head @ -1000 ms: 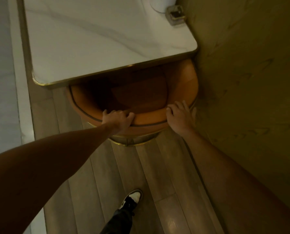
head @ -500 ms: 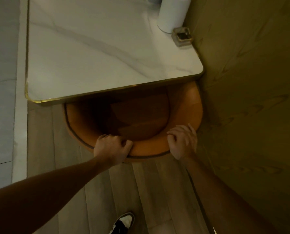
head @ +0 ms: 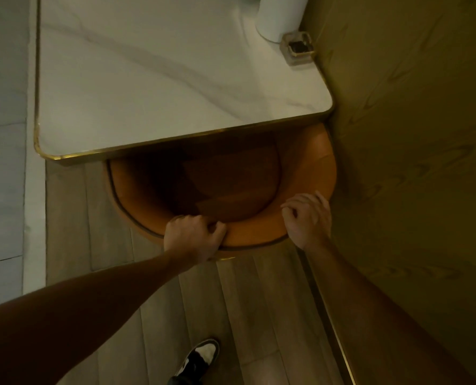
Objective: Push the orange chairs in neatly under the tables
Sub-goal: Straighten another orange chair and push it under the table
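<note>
Head view: orange chair (head: pixel 309 173) at frame centre, seat tucked beneath white marble table (head: pixel 175 79) with gold edging, right side against wood-panelled wall (head: pixel 411 134). Left hand (head: pixel 194 237) curled gripping curved backrest rim; right hand (head: pixel 307 220) clasping rim lower right of centre.

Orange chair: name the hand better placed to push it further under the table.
Left hand, probably: it grips the orange chair backrest's middle; the right hand sits at the wall-side end.
</note>
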